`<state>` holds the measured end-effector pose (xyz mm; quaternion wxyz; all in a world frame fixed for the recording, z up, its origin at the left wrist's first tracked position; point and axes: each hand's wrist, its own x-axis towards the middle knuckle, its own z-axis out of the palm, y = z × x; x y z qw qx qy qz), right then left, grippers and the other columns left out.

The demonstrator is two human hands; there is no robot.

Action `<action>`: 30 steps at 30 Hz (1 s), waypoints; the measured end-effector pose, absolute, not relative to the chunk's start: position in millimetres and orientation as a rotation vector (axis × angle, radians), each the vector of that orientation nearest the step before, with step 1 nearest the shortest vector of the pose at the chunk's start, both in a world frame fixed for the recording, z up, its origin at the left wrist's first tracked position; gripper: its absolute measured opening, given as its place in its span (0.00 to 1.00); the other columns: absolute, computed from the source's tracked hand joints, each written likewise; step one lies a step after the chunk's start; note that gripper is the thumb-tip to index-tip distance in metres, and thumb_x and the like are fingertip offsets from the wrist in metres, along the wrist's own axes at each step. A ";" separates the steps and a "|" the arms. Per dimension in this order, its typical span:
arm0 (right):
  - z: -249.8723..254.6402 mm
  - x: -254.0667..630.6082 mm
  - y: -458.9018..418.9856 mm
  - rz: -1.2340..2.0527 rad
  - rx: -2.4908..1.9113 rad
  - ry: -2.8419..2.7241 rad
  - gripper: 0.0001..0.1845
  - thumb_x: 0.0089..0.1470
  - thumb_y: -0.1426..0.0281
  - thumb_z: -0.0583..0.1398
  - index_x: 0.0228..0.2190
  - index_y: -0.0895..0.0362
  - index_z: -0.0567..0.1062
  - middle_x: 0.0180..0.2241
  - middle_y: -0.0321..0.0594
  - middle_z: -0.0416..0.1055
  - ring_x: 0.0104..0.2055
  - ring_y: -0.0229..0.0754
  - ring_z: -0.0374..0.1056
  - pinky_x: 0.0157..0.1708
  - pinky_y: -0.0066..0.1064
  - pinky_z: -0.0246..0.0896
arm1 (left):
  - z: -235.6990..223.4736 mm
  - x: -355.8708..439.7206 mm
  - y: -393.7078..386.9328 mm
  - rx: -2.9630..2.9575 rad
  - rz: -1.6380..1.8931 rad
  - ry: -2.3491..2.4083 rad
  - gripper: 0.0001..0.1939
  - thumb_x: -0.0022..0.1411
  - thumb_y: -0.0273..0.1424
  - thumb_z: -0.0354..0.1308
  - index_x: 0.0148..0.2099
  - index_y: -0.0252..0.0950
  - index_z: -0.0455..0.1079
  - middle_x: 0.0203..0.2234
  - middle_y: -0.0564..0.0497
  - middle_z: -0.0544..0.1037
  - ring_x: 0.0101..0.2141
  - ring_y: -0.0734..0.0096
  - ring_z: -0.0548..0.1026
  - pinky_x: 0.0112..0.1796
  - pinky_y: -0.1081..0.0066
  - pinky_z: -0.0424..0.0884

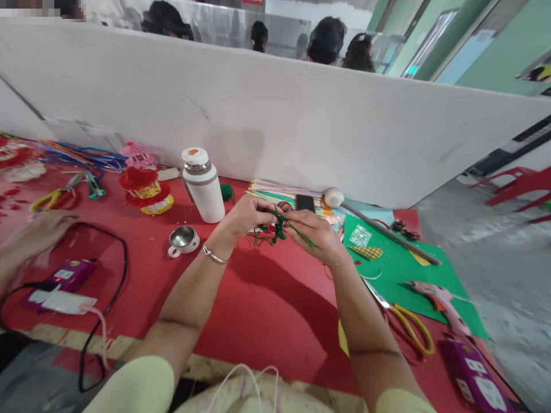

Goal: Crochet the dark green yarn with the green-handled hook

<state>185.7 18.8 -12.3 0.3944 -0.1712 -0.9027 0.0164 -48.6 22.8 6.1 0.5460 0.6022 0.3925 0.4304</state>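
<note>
Pale yellow sleeves (133,387) lead up from the bottom edge, their forearms passing between the yellow-handled scissors (411,330) at lower right and a steel-lined cup (184,238) left of centre. Mid-frame, above the red tabletop (262,304), the left hand (252,215) pinches a small green yarn piece (279,230) between thumb and fingers, while the right hand (316,232) closes on a thin green length (303,236) beside it. The step looks like fine looping or knotting, judging by how near the fingertips meet; the next move calls for a steady left pinch and slight, even tension from the right. Whether that length is yarn or a slim hook is unclear, and the fingers hide where it joins the piece. Dark loose strands tangle below, too fine to trace. Just beyond, the white flask (204,192) partly covers a green ball (226,192). At the top, the white partition (275,115) cuts off several people, leaving little more than blurred heads (327,40).
</note>
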 end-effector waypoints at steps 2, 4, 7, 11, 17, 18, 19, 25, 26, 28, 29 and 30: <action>-8.8 184.0 15.0 0.036 -0.496 -2.339 0.11 0.67 0.71 0.60 0.47 0.54 0.81 0.48 0.50 0.82 0.50 0.49 0.80 0.51 0.44 0.79 | 4.3 -48.2 23.5 1.549 1.019 0.959 0.04 0.48 0.24 0.66 0.28 0.34 0.83 0.22 0.51 0.79 0.23 0.76 0.72 0.26 0.75 0.64; -6.2 183.6 11.7 0.089 -0.526 -2.367 0.10 0.68 0.71 0.59 0.44 0.54 0.82 0.46 0.48 0.83 0.47 0.47 0.80 0.49 0.42 0.79 | 3.8 -46.0 22.5 1.624 1.014 0.983 0.06 0.48 0.24 0.63 0.27 0.35 0.82 0.22 0.52 0.79 0.24 0.74 0.73 0.26 0.75 0.64; -2.9 189.2 10.2 0.325 -0.513 -2.324 0.12 0.69 0.69 0.59 0.42 0.54 0.83 0.44 0.46 0.83 0.46 0.45 0.80 0.47 0.38 0.78 | 5.5 -42.4 19.7 1.671 0.979 0.992 0.07 0.47 0.24 0.63 0.27 0.35 0.83 0.21 0.52 0.78 0.24 0.73 0.72 0.26 0.74 0.64; 0.8 203.4 13.0 0.778 -0.569 -2.134 0.14 0.68 0.64 0.60 0.36 0.54 0.86 0.42 0.45 0.85 0.44 0.45 0.81 0.44 0.37 0.77 | 8.5 -41.0 16.1 1.633 0.902 0.944 0.07 0.47 0.25 0.64 0.30 0.35 0.84 0.21 0.52 0.78 0.23 0.75 0.70 0.26 0.74 0.63; -12.7 198.3 22.1 1.248 -0.520 -1.796 0.19 0.66 0.57 0.63 0.30 0.56 0.86 0.39 0.45 0.82 0.37 0.42 0.78 0.36 0.34 0.76 | 5.8 -41.8 13.7 1.462 0.963 0.843 0.06 0.47 0.26 0.71 0.32 0.34 0.85 0.23 0.50 0.80 0.23 0.74 0.73 0.26 0.73 0.67; -16.9 194.1 23.2 1.270 -0.497 -1.738 0.20 0.65 0.55 0.63 0.31 0.55 0.86 0.41 0.46 0.80 0.38 0.42 0.77 0.31 0.31 0.74 | 5.0 -40.6 13.5 1.400 1.002 0.817 0.08 0.48 0.28 0.73 0.34 0.34 0.85 0.24 0.48 0.81 0.23 0.73 0.74 0.26 0.72 0.69; -20.8 189.8 23.8 1.270 -0.490 -1.696 0.21 0.64 0.53 0.63 0.32 0.55 0.86 0.43 0.47 0.79 0.40 0.42 0.76 0.27 0.29 0.72 | 4.3 -39.0 13.2 1.333 1.031 0.794 0.10 0.48 0.29 0.74 0.36 0.33 0.85 0.25 0.47 0.81 0.23 0.73 0.74 0.25 0.72 0.70; -21.7 177.1 11.9 1.008 -0.563 -1.627 0.21 0.66 0.53 0.61 0.34 0.53 0.86 0.48 0.45 0.79 0.32 0.36 0.70 0.24 0.28 0.66 | 5.7 -23.4 9.0 1.087 1.086 0.763 0.14 0.43 0.33 0.79 0.30 0.33 0.81 0.19 0.50 0.77 0.17 0.77 0.70 0.18 0.77 0.63; -19.2 177.0 8.9 0.958 -0.562 -1.633 0.21 0.67 0.54 0.61 0.34 0.53 0.86 0.47 0.45 0.79 0.31 0.35 0.69 0.24 0.28 0.66 | 6.4 -20.9 8.2 1.060 1.088 0.756 0.14 0.42 0.33 0.79 0.29 0.33 0.79 0.18 0.51 0.76 0.17 0.77 0.70 0.18 0.77 0.63; -14.3 177.1 4.5 0.885 -0.575 -1.643 0.21 0.66 0.53 0.61 0.35 0.54 0.86 0.46 0.44 0.79 0.30 0.35 0.69 0.23 0.28 0.66 | 7.9 -16.5 6.4 1.016 1.116 0.742 0.14 0.42 0.33 0.78 0.29 0.33 0.79 0.17 0.52 0.75 0.17 0.78 0.70 0.18 0.77 0.63; -12.3 177.0 3.6 0.868 -0.586 -1.645 0.21 0.66 0.53 0.61 0.35 0.54 0.86 0.46 0.44 0.79 0.29 0.35 0.69 0.23 0.28 0.66 | 8.6 -14.7 5.4 0.996 1.142 0.732 0.14 0.42 0.33 0.77 0.30 0.33 0.79 0.18 0.53 0.75 0.18 0.78 0.70 0.18 0.78 0.63; -10.5 176.7 3.8 0.866 -0.596 -1.644 0.21 0.66 0.52 0.61 0.35 0.54 0.85 0.46 0.44 0.78 0.28 0.34 0.69 0.23 0.29 0.66 | 9.4 -13.0 4.4 0.980 1.166 0.714 0.15 0.42 0.32 0.77 0.33 0.33 0.80 0.18 0.53 0.75 0.19 0.78 0.70 0.19 0.78 0.62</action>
